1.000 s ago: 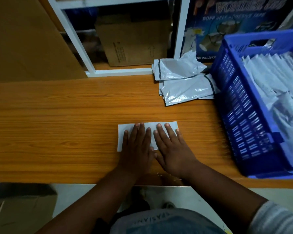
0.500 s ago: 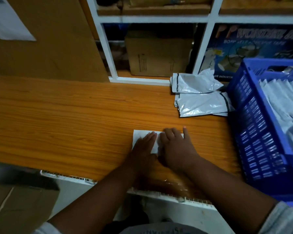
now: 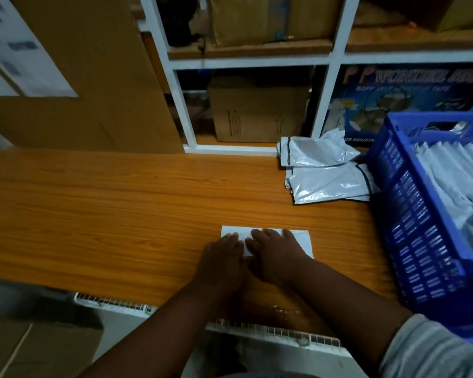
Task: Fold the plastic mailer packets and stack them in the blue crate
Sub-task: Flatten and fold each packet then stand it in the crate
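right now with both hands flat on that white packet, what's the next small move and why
Probably lift the folded packet and carry it right to the blue crate. It already lies flat as a small rectangle under the left hand and right hand, and the crate holds similar folded packets, while unfolded mailers wait beside it.

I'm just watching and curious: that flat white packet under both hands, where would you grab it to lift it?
Probably by its right short edge, coming from the crate side. The folded packet lies flat on the table, both hands pressing it; that right end is bare, so the right hand fingers could slide under there.
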Available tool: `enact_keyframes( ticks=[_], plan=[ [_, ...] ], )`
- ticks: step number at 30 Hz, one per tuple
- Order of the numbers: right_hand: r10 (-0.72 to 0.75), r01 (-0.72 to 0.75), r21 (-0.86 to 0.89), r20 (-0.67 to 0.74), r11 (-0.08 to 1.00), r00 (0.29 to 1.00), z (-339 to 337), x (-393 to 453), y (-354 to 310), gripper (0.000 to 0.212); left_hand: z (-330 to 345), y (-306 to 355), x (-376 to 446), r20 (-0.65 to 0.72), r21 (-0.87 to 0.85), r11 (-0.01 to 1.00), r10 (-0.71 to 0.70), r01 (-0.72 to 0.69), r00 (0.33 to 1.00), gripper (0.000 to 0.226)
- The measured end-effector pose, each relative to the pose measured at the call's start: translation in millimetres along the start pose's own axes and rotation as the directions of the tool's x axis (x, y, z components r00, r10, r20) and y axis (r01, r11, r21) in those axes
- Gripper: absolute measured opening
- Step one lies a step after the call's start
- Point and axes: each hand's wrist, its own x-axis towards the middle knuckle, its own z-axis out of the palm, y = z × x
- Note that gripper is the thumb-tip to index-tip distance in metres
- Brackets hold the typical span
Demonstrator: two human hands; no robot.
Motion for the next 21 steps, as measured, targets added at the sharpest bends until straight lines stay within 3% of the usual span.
enact_keyframes(
  ticks=[2, 4, 6, 8, 13, 16, 19, 21],
  plan=[
    [-0.025, 0.03, 0.052, -0.09, 0.998, 0.996, -4, 3, 2, 0.062, -3, 0, 13, -0.118, -0.041, 0.998, 0.041, -0.046, 0.992, 0.038],
    [0.03, -0.016, 0.103, -0.135, 0.994, 0.99, 8, 0, 5, 0.065, 12, -8, 18, -0.114, -0.075, 0.983, 0.158, -0.167, 0.981, 0.044],
    [0.113, -0.11, 0.032, -0.116, 0.993, 0.987, 29, -8, 6, 0.063, 32, -20, 15, -0.024, 0.0, 0.976, 0.217, -0.217, 0.976, 0.059],
    [0.202, -0.203, 0.005, -0.121, 0.979, 0.972, 46, -22, 10, 0.065, 38, -24, 7, 0.092, 0.038, 0.985, 0.165, -0.169, 0.982, 0.067],
    [0.38, -0.368, 0.11, -0.121, 0.923, 0.917, 55, -63, 49, 0.079, 31, -55, -7, 0.065, 0.136, 0.989, 0.056, -0.064, 0.996, 0.076],
    [0.457, -0.441, 0.15, -0.103, 0.885, 0.883, 51, -80, 63, 0.083, 27, -60, -5, 0.057, 0.111, 0.994, -0.017, 0.01, 0.998, 0.078],
    [0.4, -0.367, 0.181, -0.201, 0.912, 0.894, 33, -66, 46, 0.077, 16, -32, 17, 0.041, 0.012, 0.998, 0.067, -0.068, 0.997, 0.073],
    [0.199, -0.159, 0.151, -0.299, 0.976, 0.933, 28, -43, 24, 0.071, 15, -8, 31, 0.1, -0.067, 0.979, 0.198, -0.192, 0.975, 0.07]
  ],
)
